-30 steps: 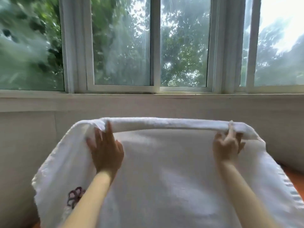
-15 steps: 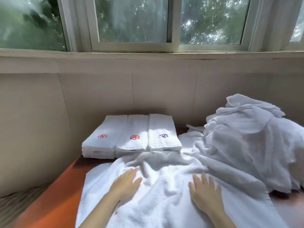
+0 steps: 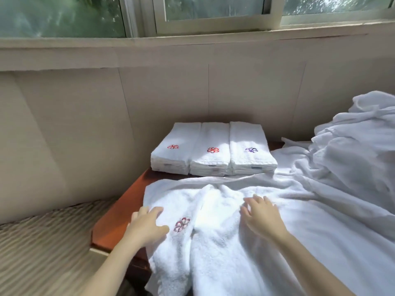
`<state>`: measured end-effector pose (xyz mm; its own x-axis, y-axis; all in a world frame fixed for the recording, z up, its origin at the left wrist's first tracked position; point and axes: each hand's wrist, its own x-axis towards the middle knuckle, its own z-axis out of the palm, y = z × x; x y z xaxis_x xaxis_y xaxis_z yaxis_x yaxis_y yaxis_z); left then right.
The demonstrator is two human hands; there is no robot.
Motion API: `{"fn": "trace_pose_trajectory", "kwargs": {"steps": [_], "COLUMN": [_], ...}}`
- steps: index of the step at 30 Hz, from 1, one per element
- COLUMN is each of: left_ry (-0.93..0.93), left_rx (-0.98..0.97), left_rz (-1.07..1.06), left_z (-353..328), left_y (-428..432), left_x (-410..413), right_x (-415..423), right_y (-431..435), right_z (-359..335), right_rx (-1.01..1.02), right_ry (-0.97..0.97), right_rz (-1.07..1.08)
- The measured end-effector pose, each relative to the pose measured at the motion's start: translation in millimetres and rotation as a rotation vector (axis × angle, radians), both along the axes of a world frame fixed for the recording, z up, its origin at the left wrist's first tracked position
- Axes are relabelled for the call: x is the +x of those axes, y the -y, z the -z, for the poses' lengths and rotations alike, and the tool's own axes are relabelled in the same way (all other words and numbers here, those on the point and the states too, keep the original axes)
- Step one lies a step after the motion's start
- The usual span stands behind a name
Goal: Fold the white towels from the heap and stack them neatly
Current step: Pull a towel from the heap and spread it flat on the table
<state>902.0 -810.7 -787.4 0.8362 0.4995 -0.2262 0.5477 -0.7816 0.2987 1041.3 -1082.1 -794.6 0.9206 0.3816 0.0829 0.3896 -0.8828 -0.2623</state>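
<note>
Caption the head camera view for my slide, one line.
Left hand and right hand rest on a spread white terry towel with a red flower emblem, three folded white towel stacks behind.

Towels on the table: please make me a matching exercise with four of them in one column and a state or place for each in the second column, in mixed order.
Column one:
1. left stack
2. right stack
3. spread towel
4. heap

Column two:
A. folded, purple emblem on top
B. crumpled, at the right side
C. lies nearest, left hand and right hand rest on it
D. folded, red emblem on top

Pairs: 1-D, 2-A, 3-C, 4-B.
</note>
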Motion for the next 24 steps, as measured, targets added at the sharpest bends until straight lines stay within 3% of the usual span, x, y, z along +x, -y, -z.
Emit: {"fn": "trace_pose_trajectory", "kwargs": {"steps": [2,7,10,12,16,20,24], "left_ry": [0.062,0.184,0.141,0.194,0.108,0.039,-0.013], "left_rx": [0.011,0.255,0.413,0.486,0.175,0.215,0.17], "left_rz": [-0.003,-0.128,-0.234,-0.138,0.053,0.063,0.152], "left_z": [-3.0,-16.0,-28.3,-24.5,17.0,25.8,11.9], "left_y": [-6.0,-48.9,-59.8,-40.0,32.8,31.9,12.9], "left_x": [1.9,14.6,27.0,35.8,35.2,38.6,44.2], "right_x": [-21.4,-22.4,-13.0,-7.1,-2.1,4.4,11.6], "right_y": [-24.0,-5.3,17.6,34.4,55.0,70.7,124.1], "right_z": [9.3,15.3,13.5,13.5,16.8,18.5,20.7], "right_rx": [-0.016,-0.004,-0.059,-0.164,-0.145,-0.132,-0.102], "right_ry": [-0.078,-0.095,-0.135,-0.115,-0.198,-0.197,-0.173], "right_rz": [-0.157,-0.245,-0.139,0.031,0.169,0.125,0.308]}}
